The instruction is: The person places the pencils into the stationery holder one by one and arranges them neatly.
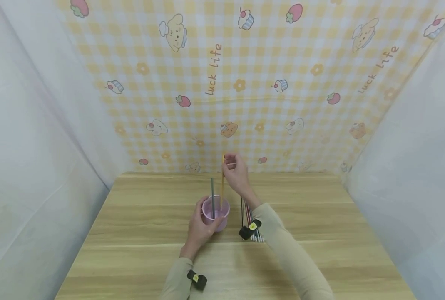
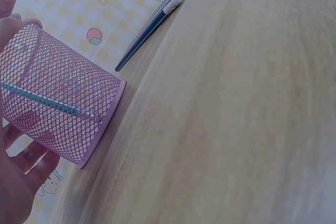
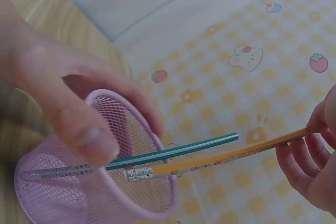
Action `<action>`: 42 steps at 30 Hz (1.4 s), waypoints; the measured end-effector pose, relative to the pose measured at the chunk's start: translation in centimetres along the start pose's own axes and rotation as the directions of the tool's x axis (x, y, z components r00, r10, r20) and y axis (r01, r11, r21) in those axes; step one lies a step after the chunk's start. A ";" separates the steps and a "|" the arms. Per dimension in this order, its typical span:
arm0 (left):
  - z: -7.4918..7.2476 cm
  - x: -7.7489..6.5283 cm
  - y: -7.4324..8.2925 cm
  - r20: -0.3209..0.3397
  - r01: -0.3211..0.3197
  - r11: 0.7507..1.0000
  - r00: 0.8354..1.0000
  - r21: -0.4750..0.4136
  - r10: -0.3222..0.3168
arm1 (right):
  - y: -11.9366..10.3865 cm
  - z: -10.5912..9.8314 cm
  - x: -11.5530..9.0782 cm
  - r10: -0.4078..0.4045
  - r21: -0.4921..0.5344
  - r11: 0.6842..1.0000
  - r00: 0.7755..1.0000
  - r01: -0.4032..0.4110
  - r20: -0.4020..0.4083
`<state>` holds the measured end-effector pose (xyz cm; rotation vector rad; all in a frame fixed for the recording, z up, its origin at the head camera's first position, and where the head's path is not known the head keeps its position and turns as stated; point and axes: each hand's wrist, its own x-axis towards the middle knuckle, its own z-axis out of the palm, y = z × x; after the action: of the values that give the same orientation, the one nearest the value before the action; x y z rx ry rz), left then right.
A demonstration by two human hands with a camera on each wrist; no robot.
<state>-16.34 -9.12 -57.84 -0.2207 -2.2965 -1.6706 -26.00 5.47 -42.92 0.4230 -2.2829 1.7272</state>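
Note:
My left hand (image 1: 199, 228) holds a pink mesh pen cup (image 1: 218, 226), thumb near the rim and fingers round its far side. The cup stands upright on the table. Inside it leans a green striped pencil (image 3: 173, 153), its lower end seen through the mesh in the left wrist view. Above the cup, my right hand (image 1: 238, 174) pinches a yellow pencil (image 3: 226, 158) near its upper end. That pencil points down, its metal-and-eraser end within the cup's mouth, beside the green one.
Several dark, red and blue pencils (image 1: 249, 214) lie side by side on the wooden table (image 1: 140, 225), right of the cup, partly hidden under my right forearm. A yellow checked cloth (image 1: 263, 112) hangs behind the table; pale curtains (image 1: 31, 137) flank it.

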 end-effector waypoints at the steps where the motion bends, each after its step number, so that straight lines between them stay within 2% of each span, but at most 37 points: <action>1: 0.0 0.0 0.0 0.000 -0.002 1.000 1.000 0.002 0.002 | 0.2 0.2 -0.1 -0.008 -0.001 1.000 1.000 0.008 0.002; 15: 0.2 0.0 0.1 0.008 -0.006 1.000 1.000 -0.010 0.006 | 2.9 2.3 -1.9 0.068 -0.032 0.997 0.997 -0.067 0.032; 27: 0.0 0.0 0.3 0.026 0.014 1.000 1.000 -0.023 -0.013 | 4.0 3.1 -3.3 0.081 -0.046 0.996 0.994 -0.078 0.079; 30: 0.0 0.1 0.3 0.026 0.012 1.000 1.000 -0.019 -0.011 | 4.1 3.1 -3.6 0.095 -0.059 0.994 0.992 -0.090 0.088; 38: 0.1 0.4 -0.4 0.007 -0.016 1.000 1.000 -0.015 0.016 | 4.6 3.4 -3.9 0.058 -0.060 0.997 0.995 -0.053 0.079; 42: 0.1 0.4 -0.5 0.007 -0.019 0.999 1.000 -0.027 0.019 | 4.8 3.5 -4.0 0.071 -0.056 0.996 0.994 -0.066 0.078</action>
<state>-16.82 -9.23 -58.14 -0.2539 -2.2713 -1.6947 -24.15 3.68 -49.61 0.4152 -2.4208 1.7061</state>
